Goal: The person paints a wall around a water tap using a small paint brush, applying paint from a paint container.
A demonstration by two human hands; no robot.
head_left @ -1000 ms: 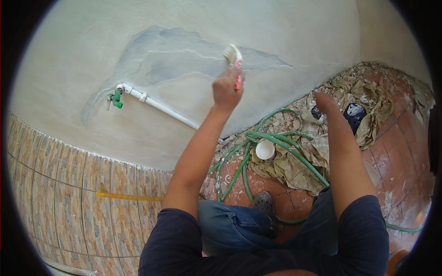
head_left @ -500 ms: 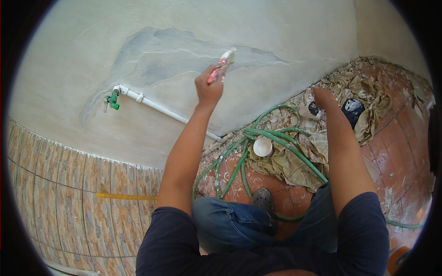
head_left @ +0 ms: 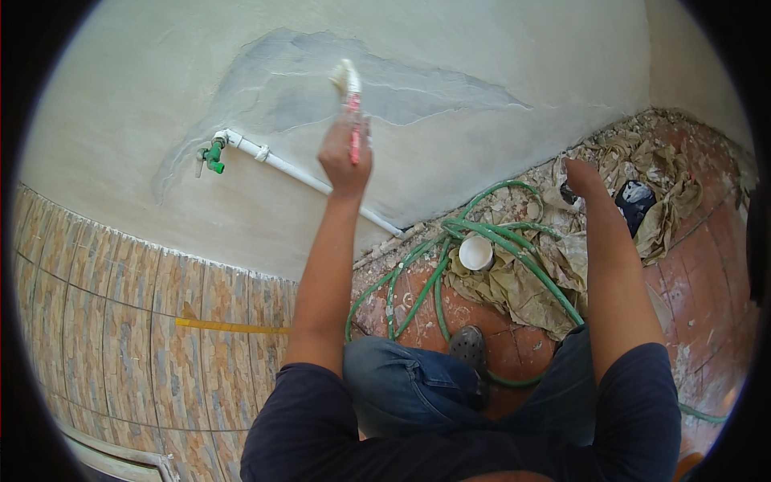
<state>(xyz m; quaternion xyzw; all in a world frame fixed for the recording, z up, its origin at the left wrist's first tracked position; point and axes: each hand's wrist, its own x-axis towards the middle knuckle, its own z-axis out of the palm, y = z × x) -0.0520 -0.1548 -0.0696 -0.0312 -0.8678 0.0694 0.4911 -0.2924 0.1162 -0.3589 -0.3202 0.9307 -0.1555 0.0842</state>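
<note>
My left hand (head_left: 347,157) is closed around a paintbrush (head_left: 354,132) with a red, paint-smeared handle and white-coated bristles. It is raised in front of the wall, the bristles pointing up over a grey, unpainted-looking patch (head_left: 281,100); whether they touch the surface I cannot tell. Slight blur softens the hand and brush. My right forearm reaches forward over the floor at the right. At its end, my right hand (head_left: 585,178) shows no fingers, beside a small white and black item (head_left: 568,193) that is partly hidden.
A green tap (head_left: 214,156) on a white pipe (head_left: 301,178) juts from the wall. Green hose (head_left: 514,245) coils over the floor near a white cup (head_left: 475,253), crumpled brown paper (head_left: 514,293) and a black container (head_left: 634,201). A yellow strip (head_left: 233,325) crosses the stone-patterned tiles (head_left: 120,321).
My left hand has carried the paintbrush leftward across the grey patch, and its bristles have swung from up-right to up-left. The whole view has shifted slightly. My right arm keeps its place over the floor.
</note>
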